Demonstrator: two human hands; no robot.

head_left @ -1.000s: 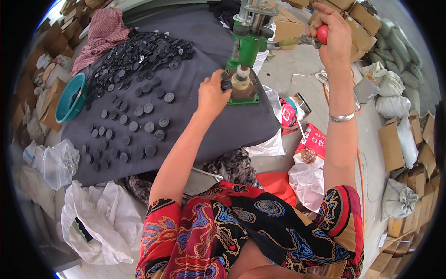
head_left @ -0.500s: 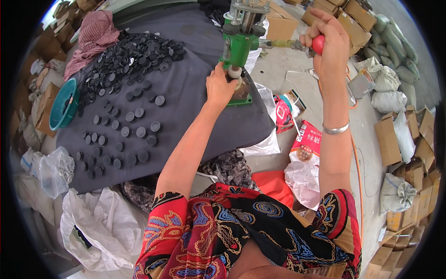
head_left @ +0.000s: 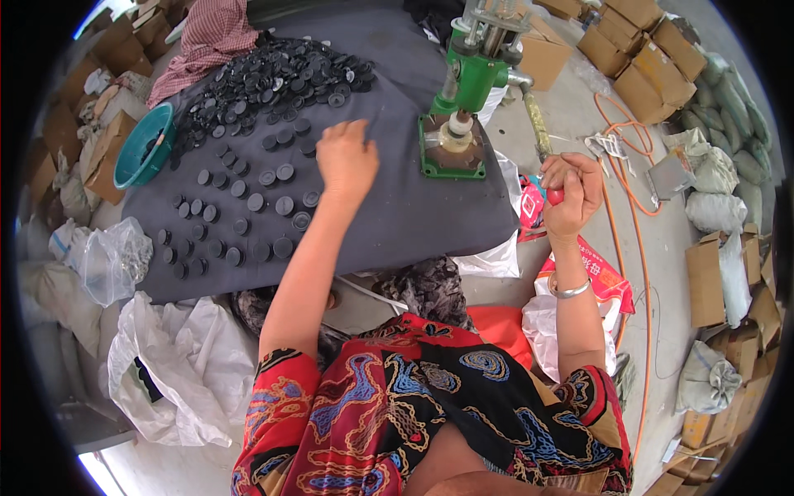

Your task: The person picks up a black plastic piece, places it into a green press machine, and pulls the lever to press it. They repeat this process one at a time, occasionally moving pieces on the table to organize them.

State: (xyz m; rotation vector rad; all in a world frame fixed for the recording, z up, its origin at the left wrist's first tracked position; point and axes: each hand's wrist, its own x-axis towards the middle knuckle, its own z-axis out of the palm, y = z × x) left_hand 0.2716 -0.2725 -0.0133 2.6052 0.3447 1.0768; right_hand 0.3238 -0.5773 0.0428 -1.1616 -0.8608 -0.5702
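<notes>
- On the bench: green press; black caps and heaped black discs to its left.
- Left hand: over the bench, just beside the caps; fingers bent, contents cannot be told.
- Right hand: curled round red knob of lever.
- Risk: a low left hand could scatter caps; an early lever pull could pinch fingers.

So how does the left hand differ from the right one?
The left hand is over the dark cloth, near round black pieces; the right hand is on the lever's red knob. The right wrist wears a silvery bracelet; the left is bare. Both hands are ungloved.
</notes>
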